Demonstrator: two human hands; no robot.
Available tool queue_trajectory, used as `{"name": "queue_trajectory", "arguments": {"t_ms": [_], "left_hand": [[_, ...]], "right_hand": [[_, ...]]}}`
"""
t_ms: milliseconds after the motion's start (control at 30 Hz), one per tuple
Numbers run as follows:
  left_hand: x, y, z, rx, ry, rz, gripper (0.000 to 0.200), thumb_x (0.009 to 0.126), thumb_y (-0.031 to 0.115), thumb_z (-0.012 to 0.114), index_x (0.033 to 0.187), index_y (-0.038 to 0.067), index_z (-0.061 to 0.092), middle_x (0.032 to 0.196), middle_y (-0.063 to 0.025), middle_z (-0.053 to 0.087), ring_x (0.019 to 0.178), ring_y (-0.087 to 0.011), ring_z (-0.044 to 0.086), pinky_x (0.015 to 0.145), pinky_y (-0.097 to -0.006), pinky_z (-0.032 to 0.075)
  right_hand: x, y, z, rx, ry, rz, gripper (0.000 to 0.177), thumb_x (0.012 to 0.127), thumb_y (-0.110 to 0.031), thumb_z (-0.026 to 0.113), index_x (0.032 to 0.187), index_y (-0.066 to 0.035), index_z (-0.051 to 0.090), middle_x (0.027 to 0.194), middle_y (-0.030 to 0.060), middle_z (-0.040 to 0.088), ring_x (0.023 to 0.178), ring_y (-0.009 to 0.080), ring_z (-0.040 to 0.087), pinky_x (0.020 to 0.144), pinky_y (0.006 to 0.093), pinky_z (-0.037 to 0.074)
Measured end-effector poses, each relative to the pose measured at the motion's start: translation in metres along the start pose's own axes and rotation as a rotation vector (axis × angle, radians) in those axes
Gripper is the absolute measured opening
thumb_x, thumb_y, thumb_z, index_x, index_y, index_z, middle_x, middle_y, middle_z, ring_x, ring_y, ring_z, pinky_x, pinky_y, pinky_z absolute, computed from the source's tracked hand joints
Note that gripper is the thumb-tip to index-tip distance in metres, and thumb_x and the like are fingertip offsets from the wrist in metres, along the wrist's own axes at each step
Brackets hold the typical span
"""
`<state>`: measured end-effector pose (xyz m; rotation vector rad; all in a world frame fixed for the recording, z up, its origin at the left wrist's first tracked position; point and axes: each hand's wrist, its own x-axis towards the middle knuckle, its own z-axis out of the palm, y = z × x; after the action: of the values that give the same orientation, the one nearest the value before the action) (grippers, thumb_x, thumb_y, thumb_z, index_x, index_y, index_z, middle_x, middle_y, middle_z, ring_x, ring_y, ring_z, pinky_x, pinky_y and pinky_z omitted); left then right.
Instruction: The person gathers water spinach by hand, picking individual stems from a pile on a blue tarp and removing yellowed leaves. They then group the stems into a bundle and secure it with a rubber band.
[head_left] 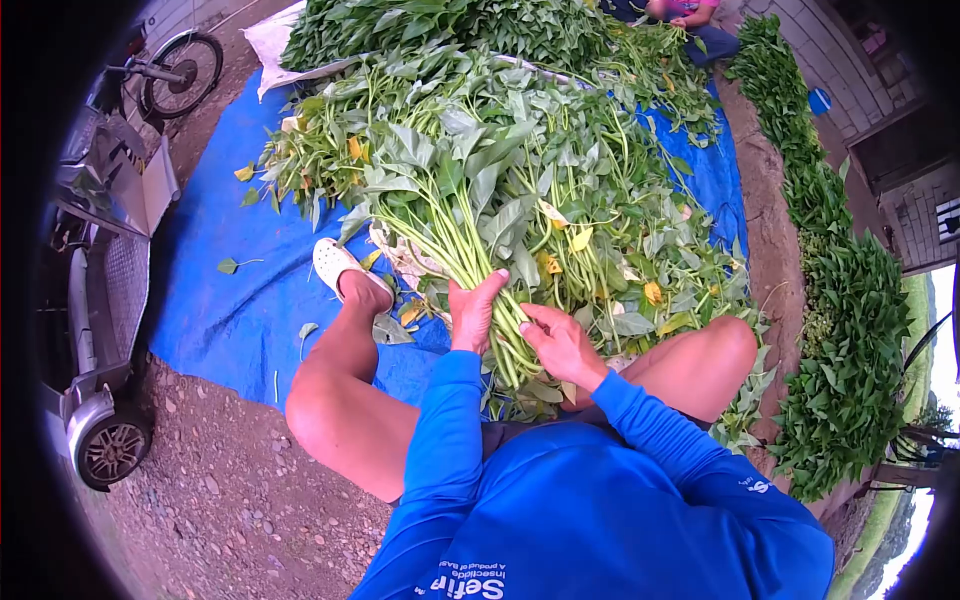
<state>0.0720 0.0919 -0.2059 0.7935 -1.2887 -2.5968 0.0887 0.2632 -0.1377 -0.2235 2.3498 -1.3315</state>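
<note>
A bunch of long-stemmed leafy greens (455, 225) slants across my lap, leaves pointing away and cut stem ends toward me. My left hand (474, 312) is wrapped round the lower stems. On the other side of the bunch, my right hand (558, 340) pinches stems near their lower ends, with its thumb and fingers closed. Under and beyond both hands lies a big loose heap of the same greens (590, 190), mixed with some yellow leaves.
The heap rests on a blue tarp (215, 290). More greens (840, 330) lie in a long row at the right. A parked vehicle (100, 330) and a wheel (183, 75) stand at left. Another person (700, 30) sits at the far top right. Gravel ground (240, 480) is lower left.
</note>
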Motion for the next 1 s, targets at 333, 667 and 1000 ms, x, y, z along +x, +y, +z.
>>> {"name": "queue_trajectory", "arguments": {"t_ms": [333, 667, 1000], "left_hand": [[-0.009, 0.017, 0.021, 0.019, -0.126, 0.127, 0.061, 0.089, 0.001, 0.083, 0.142, 0.0, 0.053, 0.125, -0.0096, 0.071, 0.103, -0.0192, 0.071, 0.09, -0.0332, 0.059], [-0.011, 0.01, 0.017, 0.084, -0.099, 0.157, 0.063, 0.092, 0.011, 0.087, 0.145, 0.0, 0.054, 0.131, -0.0094, 0.07, 0.111, -0.0188, 0.068, 0.099, -0.0333, 0.056], [-0.008, 0.007, 0.019, 0.079, -0.068, 0.172, 0.067, 0.09, 0.01, 0.089, 0.145, -0.001, 0.053, 0.129, -0.0106, 0.069, 0.111, -0.0194, 0.068, 0.099, -0.0337, 0.057]], "right_hand": [[0.122, -0.068, -0.009, -0.067, 0.164, -0.185, 0.041, 0.095, -0.022, 0.081, 0.124, 0.006, 0.073, 0.096, 0.0123, 0.079, 0.087, 0.0168, 0.073, 0.079, 0.0312, 0.059], [0.145, -0.057, -0.028, 0.465, -0.019, 0.119, 0.013, 0.097, -0.019, 0.07, 0.101, -0.007, 0.067, 0.089, 0.0029, 0.071, 0.074, 0.0129, 0.065, 0.067, 0.0284, 0.052], [0.135, -0.039, -0.017, 0.313, 0.253, -0.135, 0.02, 0.104, -0.016, 0.071, 0.117, -0.003, 0.063, 0.108, 0.0066, 0.072, 0.098, 0.0174, 0.069, 0.089, 0.0365, 0.057]]}}
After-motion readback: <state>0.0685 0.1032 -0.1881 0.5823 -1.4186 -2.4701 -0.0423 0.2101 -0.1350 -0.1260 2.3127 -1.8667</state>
